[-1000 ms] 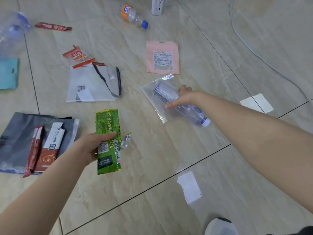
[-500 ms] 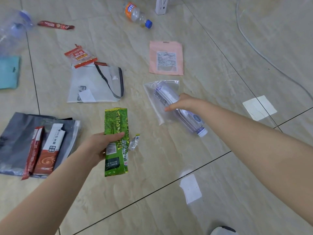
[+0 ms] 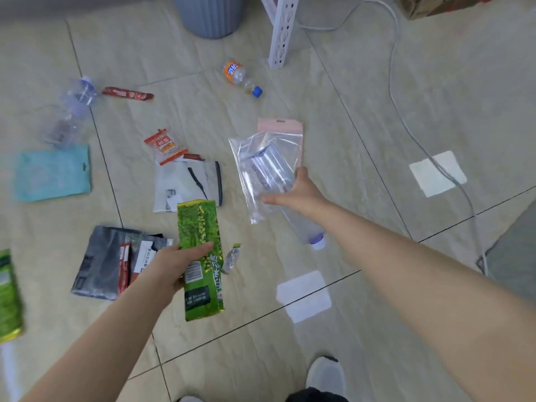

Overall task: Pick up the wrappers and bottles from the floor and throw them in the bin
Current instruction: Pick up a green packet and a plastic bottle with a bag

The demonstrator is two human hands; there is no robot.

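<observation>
My left hand (image 3: 177,264) grips a green snack wrapper (image 3: 200,256), with a small silver wrapper (image 3: 232,258) hanging beside it. My right hand (image 3: 298,191) holds a clear plastic bottle (image 3: 275,181) together with a clear zip bag (image 3: 261,169), both lifted off the floor. The grey ribbed bin (image 3: 210,14) stands at the top of the view. On the tiles lie an orange-label bottle (image 3: 240,78), a pink pouch (image 3: 280,124), a red stick wrapper (image 3: 127,93), a red-white candy wrapper (image 3: 165,146) and two clear bottles (image 3: 69,117) at far left.
A white bag (image 3: 188,181), a teal pouch (image 3: 52,172), a grey bag (image 3: 101,262) with red sachets and another green wrapper (image 3: 8,297) lie left. A white rack leg (image 3: 281,33) stands next to the bin. A cable (image 3: 406,111) runs right. My shoe (image 3: 326,375) is below.
My right hand has lifted the bottle and zip bag off the floor. The view has tilted up, bringing the bin into sight. My left hand still holds the green wrapper.
</observation>
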